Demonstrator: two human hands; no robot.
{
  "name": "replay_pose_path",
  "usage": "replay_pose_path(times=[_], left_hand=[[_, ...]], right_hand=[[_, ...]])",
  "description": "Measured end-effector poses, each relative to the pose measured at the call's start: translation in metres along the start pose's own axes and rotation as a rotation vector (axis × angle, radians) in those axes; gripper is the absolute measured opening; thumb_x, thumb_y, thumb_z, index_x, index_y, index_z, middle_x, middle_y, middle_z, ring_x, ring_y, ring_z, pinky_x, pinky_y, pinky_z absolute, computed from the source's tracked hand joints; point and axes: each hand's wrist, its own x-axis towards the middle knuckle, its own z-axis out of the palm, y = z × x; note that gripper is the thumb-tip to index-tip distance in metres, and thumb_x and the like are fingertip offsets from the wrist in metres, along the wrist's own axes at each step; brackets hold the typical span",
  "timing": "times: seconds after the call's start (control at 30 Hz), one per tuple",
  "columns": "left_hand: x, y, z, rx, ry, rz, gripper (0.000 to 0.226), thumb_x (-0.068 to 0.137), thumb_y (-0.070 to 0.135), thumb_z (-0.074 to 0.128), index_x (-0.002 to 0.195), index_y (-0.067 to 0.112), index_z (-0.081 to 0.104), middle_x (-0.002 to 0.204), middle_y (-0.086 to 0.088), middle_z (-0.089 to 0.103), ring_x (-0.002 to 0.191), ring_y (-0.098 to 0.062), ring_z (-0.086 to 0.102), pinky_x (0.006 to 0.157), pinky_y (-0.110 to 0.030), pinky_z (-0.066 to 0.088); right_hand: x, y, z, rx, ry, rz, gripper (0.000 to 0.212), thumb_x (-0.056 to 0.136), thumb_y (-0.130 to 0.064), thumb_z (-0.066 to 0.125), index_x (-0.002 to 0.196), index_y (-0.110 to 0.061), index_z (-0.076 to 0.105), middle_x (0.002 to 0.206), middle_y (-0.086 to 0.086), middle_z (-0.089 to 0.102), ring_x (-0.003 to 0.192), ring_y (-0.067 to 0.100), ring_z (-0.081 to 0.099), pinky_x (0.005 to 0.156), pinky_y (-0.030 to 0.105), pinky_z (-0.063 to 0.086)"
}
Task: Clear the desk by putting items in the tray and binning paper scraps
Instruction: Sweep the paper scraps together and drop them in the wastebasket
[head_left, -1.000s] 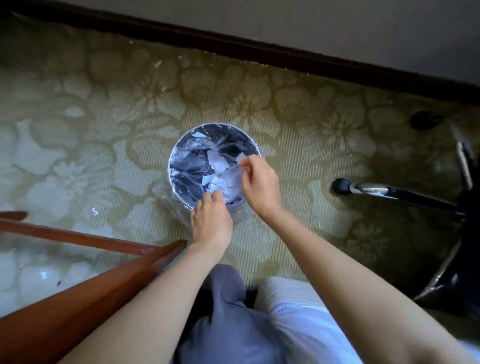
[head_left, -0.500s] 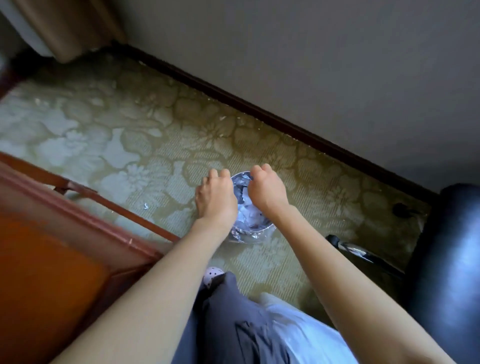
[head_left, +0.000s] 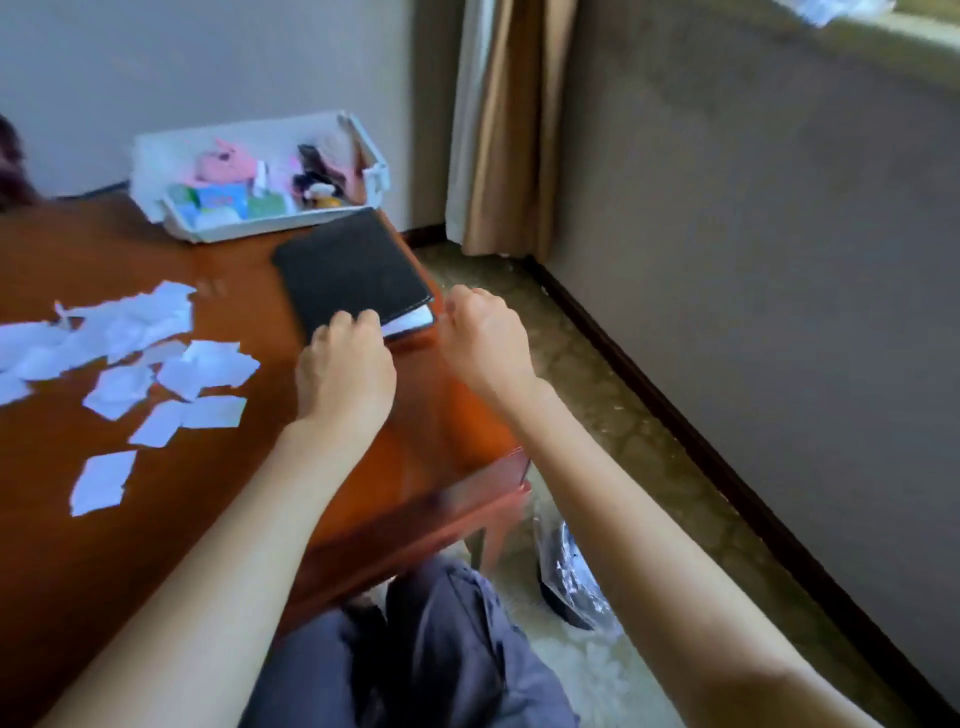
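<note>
Down by my knees, the bin stands on the carpet just beside the near corner of the counter, partly hidden by its leg and lined with a shiny bag. I judge it is parked there so that a handful taken off the edge has only a short drop.

Above that corner hang both my hands, backs up. My left fingers are curled in over the wood, their tips at the near edge of the black notebook. Whether they touch it I cannot tell through the blur. My right fingers are clenched too, out past the counter's right edge and over the floor, just beside the notebook's near corner. Nothing shows in either fist, though the palms face away from me.

The paper scraps lie to the left of my left fingers and apart from them, strewn flat across the wood toward the counter's left side. None is under or between my fingers. By my reckoning the binning is only partly done. The next handful calls for a reach leftward and a raking together, since thin flat bits are hard to pinch singly.

Farther on, the notebook lies closed and slantwise, its far edge close against the white tray. The tray sits at the back by the wall, holding small coloured things too blurred to name. Beyond it hangs a tan curtain.
</note>
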Motion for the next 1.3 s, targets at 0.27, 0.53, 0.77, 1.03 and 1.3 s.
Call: replay_pose_path(times=[0.27,0.53,0.77,1.03,1.3], left_hand=[[-0.064,-0.128,0.018,-0.001,0.149,-0.218,0.040,0.094,0.004,0.033,0.133,0.006,0.046,0.133,-0.019,0.045,0.125,-0.037,0.039,0.099,-0.045,0.036],[-0.053,-0.216,0.013,0.089,0.178,-0.410,0.052,0.099,0.027,0.036,0.147,0.015,0.019,0.157,-0.017,0.008,0.146,-0.033,-0.002,0.116,-0.054,0.006],[-0.031,-0.272,0.009,0.055,0.095,-0.673,0.058,0.099,0.044,0.027,0.149,0.019,0.012,0.156,-0.019,-0.010,0.142,-0.046,-0.012,0.113,-0.059,-0.004],[-0.028,-0.270,0.010,-0.026,0.124,-0.387,0.045,0.101,0.031,0.023,0.141,0.015,0.037,0.147,-0.009,0.038,0.137,-0.031,0.029,0.113,-0.042,0.022],[-0.038,-0.240,0.004,-0.012,0.314,-0.276,0.044,0.097,0.039,0.037,0.134,0.018,0.047,0.137,-0.007,0.048,0.124,-0.031,0.039,0.098,-0.039,0.032]], right_hand=[[-0.050,-0.089,0.094,0.076,-0.099,-0.364,0.019,0.091,-0.007,0.044,0.100,0.006,0.056,0.110,0.023,0.054,0.102,0.040,0.053,0.080,0.042,0.042],[-0.020,-0.142,0.139,-0.093,-0.394,-0.363,0.069,0.092,-0.053,0.042,0.149,-0.027,0.012,0.159,0.007,-0.007,0.147,0.028,-0.006,0.120,0.045,0.009],[-0.005,-0.176,0.169,-0.177,-0.467,-0.511,0.056,0.097,-0.049,0.029,0.148,-0.030,0.015,0.158,0.005,0.013,0.147,0.029,0.008,0.119,0.048,0.004],[-0.004,-0.182,0.176,-0.034,-0.365,-0.551,0.044,0.096,-0.031,0.043,0.138,-0.021,0.042,0.144,0.010,0.042,0.132,0.032,0.036,0.111,0.040,0.030],[-0.008,-0.149,0.154,-0.017,-0.212,-0.420,0.040,0.096,-0.030,0.041,0.134,-0.017,0.045,0.134,0.013,0.045,0.123,0.034,0.041,0.103,0.041,0.037]])
